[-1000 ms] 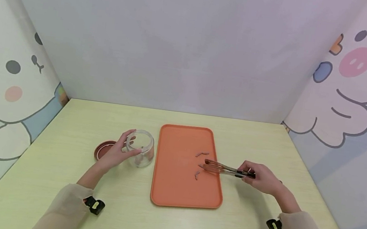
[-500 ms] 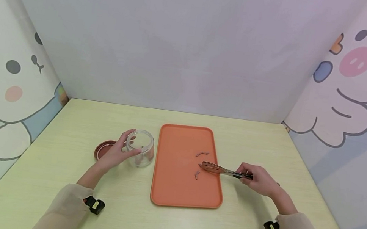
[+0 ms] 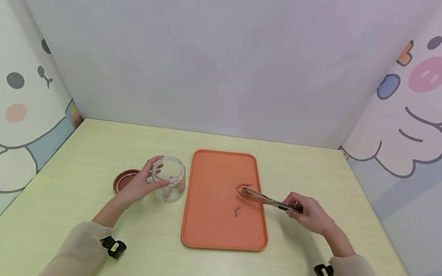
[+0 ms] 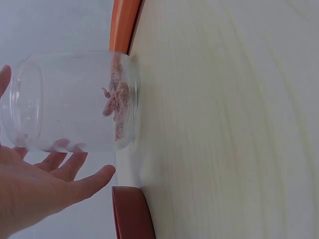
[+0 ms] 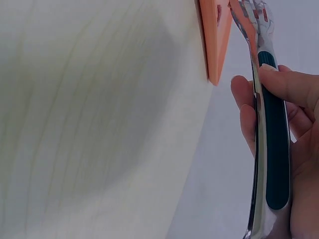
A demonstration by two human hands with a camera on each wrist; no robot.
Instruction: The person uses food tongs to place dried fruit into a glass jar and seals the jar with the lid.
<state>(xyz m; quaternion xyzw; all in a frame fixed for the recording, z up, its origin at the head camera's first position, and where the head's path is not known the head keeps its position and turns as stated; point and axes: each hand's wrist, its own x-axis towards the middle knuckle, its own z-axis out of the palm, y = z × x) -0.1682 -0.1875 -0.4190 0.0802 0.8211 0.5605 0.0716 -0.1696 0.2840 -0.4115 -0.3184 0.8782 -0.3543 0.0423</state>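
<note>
My left hand holds an upright clear glass jar, thumb and fingers on opposite sides near its mouth. In the left wrist view, several small curled pinkish-brown pieces lie at the jar's bottom. My right hand grips metal tongs with dark green handle pads, their arms pressed together. The tongs' head hangs over the right part of an orange tray. A small piece seems to be at its tip, but this is hard to see. Similar pieces lie on the tray, below and above the tongs.
A dark red round lid lies on the pale wooden table, left of the jar and partly behind my left hand. A plain wall stands at the table's back, with cartoon-printed walls on both sides.
The tongs' arms have come together, and their head has moved up the tray and slightly left. The middle piece no longer shows at its old spot. My left hand and the jar stayed still.
</note>
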